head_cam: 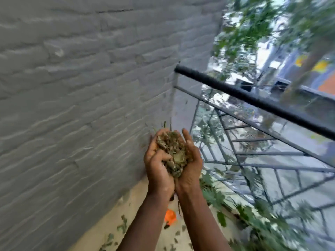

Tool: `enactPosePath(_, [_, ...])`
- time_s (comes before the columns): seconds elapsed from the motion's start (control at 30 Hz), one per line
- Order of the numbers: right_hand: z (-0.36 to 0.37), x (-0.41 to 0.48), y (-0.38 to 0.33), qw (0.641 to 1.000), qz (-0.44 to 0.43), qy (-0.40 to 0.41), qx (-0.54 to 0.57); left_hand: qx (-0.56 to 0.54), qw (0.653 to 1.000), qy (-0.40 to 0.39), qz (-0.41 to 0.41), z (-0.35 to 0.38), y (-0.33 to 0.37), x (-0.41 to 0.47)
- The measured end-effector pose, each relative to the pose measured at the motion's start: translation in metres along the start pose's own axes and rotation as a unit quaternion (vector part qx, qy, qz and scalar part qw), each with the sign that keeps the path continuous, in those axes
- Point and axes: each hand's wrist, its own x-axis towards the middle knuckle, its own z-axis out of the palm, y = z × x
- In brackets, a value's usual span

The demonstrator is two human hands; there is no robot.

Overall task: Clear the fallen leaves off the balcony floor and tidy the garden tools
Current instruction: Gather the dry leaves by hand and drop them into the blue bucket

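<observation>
One heap of dry leaves [173, 151] sits raised above the balcony floor [134, 201], cradled in both hands pressed together at the heels; the left hand [157, 167] curls its thumb and fingers into the pile, and the right hand [190, 160] cups the other side with fingers bent upward. The risk, as I judge it, is spillage; the bowl they make is shallow and gapped at the wrists, so a tilt, a gust or any parting of the palms would drop crumbs back down, where loose leaves [123, 225] already lie; carried too near the railing [253, 98], bits could fall over it. No bin, bag or bucket shows; the hands are the only container, and they look full; an orange object [170, 217] lies below them, too blurred to identify. A grey brick wall [81, 87] stands to the left; green plants [262, 223] line the railing's foot.
</observation>
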Motion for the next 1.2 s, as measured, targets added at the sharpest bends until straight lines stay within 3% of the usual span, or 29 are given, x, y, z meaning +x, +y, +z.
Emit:
enactPosePath(0.1, [0.015,-0.028,-0.035,0.998,0.050,0.027,-0.029,-0.016,0.997,-0.049,-0.059,0.014,-0.014,-0.008])
enactPosePath(0.2, [-0.023,-0.030,-0.053,0.997,-0.015,0.078,-0.006,0.025,0.990,-0.102,-0.095,0.021,-0.039,-0.022])
enactPosePath(0.27, [-0.043,-0.042,-0.059,0.985,-0.077,0.122,0.098,0.070,0.981,-0.123,-0.134,0.022,-0.061,-0.032])
enactPosePath(0.3, [-0.057,-0.051,-0.064,0.967,-0.109,0.185,0.137,0.102,0.972,-0.134,-0.163,0.023,-0.075,-0.040])
enactPosePath(0.43, [-0.111,-0.099,-0.085,0.916,-0.212,0.273,0.205,0.233,0.919,-0.232,-0.217,0.022,-0.121,-0.097])
enactPosePath(0.73, [-0.194,-0.252,-0.144,0.794,-0.419,0.340,0.281,0.241,0.813,-0.364,-0.385,0.027,-0.183,-0.262])
enactPosePath(0.8, [-0.212,-0.290,-0.154,0.764,-0.453,0.351,0.295,0.266,0.789,-0.391,-0.393,0.024,-0.199,-0.302])
enactPosePath(0.9, [-0.237,-0.356,-0.169,0.716,-0.505,0.362,0.318,0.331,0.723,-0.498,-0.345,0.018,-0.219,-0.376])
enactPosePath(1.1, [-0.282,-0.500,-0.202,0.655,-0.575,0.366,0.326,0.310,0.672,-0.547,-0.392,-0.004,-0.246,-0.526])
enactPosePath(1.2, [-0.298,-0.579,-0.219,0.629,-0.596,0.386,0.317,0.287,0.662,-0.540,-0.432,-0.020,-0.256,-0.607])
